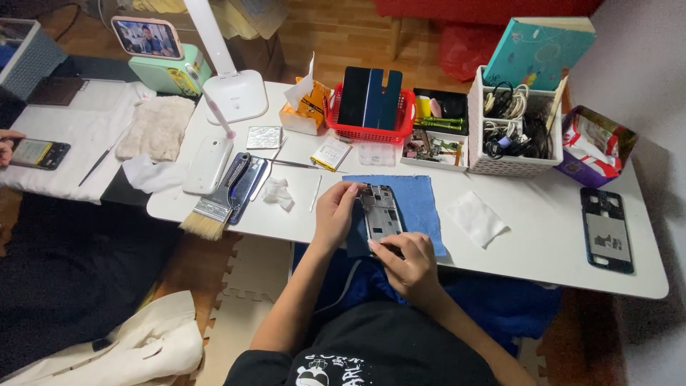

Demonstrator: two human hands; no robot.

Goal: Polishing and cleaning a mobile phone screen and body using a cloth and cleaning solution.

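- Both hands, left (333,213) and right (406,259), grip opened phone (379,213) on blue cloth (421,200)
- Behind cloth: red basket (371,132) holds two phone panels (370,96)
- Right of basket: white bin (511,163), tangled cables (509,129)

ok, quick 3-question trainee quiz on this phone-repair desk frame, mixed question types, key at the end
1. True or false: the opened phone with its back cover off lies on a blue cloth.
2. Which hand touches the opened phone's bottom end? A) left hand B) right hand C) neither
3. Fill in: the wide flat paintbrush with pale bristles lies to the person's ____ of the blue cloth.

Key
1. True.
2. B; the right hand's fingertips sit at the bottom end, the left hand grips the phone's left edge.
3. left; the brush lies beside the white desk lamp, on the white table.
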